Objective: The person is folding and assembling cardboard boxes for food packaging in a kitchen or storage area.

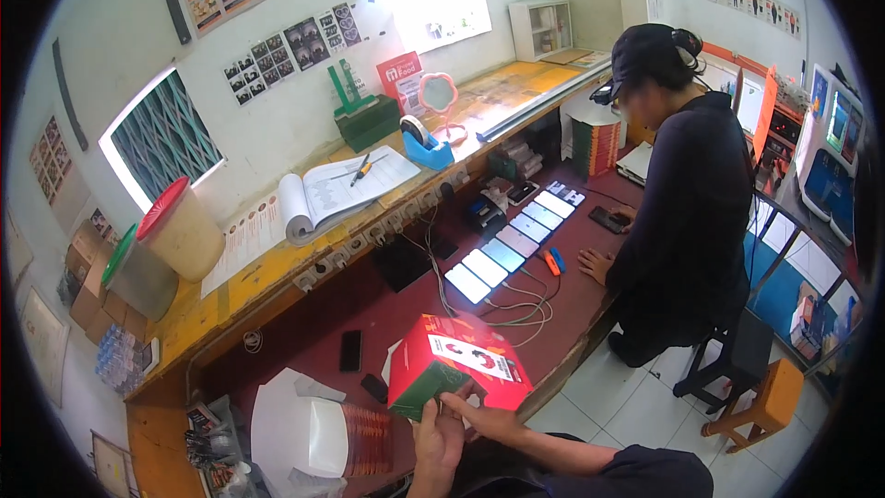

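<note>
A red and green cardboard food box (pixel 502 350) with a white printed panel is held up over the near edge of the desk. My left hand (pixel 437 441) grips its lower green side from below. Beside it, my right hand (pixel 487 419) is closed on the bottom edge, thumb against the board. Parts of the fingers of both hands are hidden behind the box. To the left, a stack of flat cardboard blanks (pixel 367 441) lies on the desk, with white inner faces and red edges. A black phone (pixel 351 350) rests just beyond the stack.
A row of lit phones (pixel 498 254) with charging cables (pixel 527 312) runs along the maroon desk (pixel 419 300). At the right, a co-worker (pixel 687 175) stands with hands on the desk by a phone. An open notebook (pixel 355 186) and tape dispenser (pixel 426 145) occupy the yellow shelf. Stools (pixel 763 401) stand at right.
</note>
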`<state>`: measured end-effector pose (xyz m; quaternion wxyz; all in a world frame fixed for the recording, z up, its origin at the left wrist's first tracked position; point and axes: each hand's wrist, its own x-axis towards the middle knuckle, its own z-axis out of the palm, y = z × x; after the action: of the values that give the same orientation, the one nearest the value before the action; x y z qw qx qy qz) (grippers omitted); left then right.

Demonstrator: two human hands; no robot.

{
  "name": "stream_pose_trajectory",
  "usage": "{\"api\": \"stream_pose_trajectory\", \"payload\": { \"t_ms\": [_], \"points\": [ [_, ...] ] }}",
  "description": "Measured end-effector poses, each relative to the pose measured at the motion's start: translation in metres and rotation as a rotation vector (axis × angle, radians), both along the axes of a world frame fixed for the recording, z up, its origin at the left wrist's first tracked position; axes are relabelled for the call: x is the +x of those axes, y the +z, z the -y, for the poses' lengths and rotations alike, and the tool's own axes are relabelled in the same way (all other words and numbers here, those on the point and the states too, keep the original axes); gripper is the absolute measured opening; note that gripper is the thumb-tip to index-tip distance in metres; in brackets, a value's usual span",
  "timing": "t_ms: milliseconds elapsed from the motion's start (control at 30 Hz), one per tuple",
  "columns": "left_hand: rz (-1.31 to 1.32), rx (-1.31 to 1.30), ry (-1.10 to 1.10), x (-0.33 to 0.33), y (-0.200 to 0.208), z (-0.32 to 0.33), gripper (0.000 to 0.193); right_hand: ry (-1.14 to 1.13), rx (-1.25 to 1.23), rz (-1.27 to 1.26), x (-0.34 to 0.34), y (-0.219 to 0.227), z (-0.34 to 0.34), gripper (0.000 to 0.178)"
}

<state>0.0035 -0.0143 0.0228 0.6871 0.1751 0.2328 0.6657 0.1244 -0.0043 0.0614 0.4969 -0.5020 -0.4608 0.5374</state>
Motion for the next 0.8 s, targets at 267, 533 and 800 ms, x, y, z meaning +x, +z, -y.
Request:
{"api": "stream_pose_trajectory", "payload": {
  "t_ms": [267,533,800],
  "points": [
    [-1.413,0.069,0.352,0.009,-0.049,0.032,0.060,0.200,0.248,0.345,0.016,-0.045,-0.017,0.031],
    [-0.513,-0.442,-0.168,-0.015,-0.039,0.015,0.056,0.245,0.541,0.614,0.018,-0.061,-0.020,0.030],
    [-0.284,-0.367,-0.075,-0.044,-0.043,0.018,0.075,-0.506,0.213,0.394,0.068,-0.066,-0.043,0.073]
  ]
}}
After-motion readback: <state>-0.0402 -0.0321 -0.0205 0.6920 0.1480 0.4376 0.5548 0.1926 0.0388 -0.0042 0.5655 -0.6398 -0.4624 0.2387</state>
